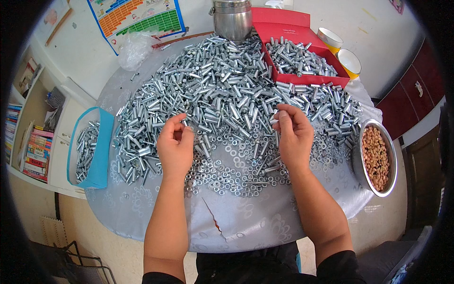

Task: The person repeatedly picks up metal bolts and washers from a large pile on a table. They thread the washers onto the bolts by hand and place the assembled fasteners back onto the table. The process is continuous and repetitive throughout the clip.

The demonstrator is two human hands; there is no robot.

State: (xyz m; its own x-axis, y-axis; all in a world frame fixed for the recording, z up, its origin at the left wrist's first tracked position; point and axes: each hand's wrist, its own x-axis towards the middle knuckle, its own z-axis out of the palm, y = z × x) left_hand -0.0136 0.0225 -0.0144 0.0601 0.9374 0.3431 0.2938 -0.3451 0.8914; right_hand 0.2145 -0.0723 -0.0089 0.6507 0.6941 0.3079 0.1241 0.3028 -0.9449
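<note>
My left hand is raised over the left side of the pile, its thumb and index finger pinching a small metal part, seemingly a bolt. Opposite it, my right hand has its thumb and fingers together around a small metal piece, mostly hidden by the fingers. Between and behind the hands spreads a large heap of metal sleeves and bolts. Hex nuts and flat washers lie loose in front of the heap, between my forearms.
A blue container of metal parts stands at left, an open red box of sleeves at back right. A steel bowl of peanuts sits at right. A steel pot and two yellow-and-white bowls stand behind. The tablecloth has a tear.
</note>
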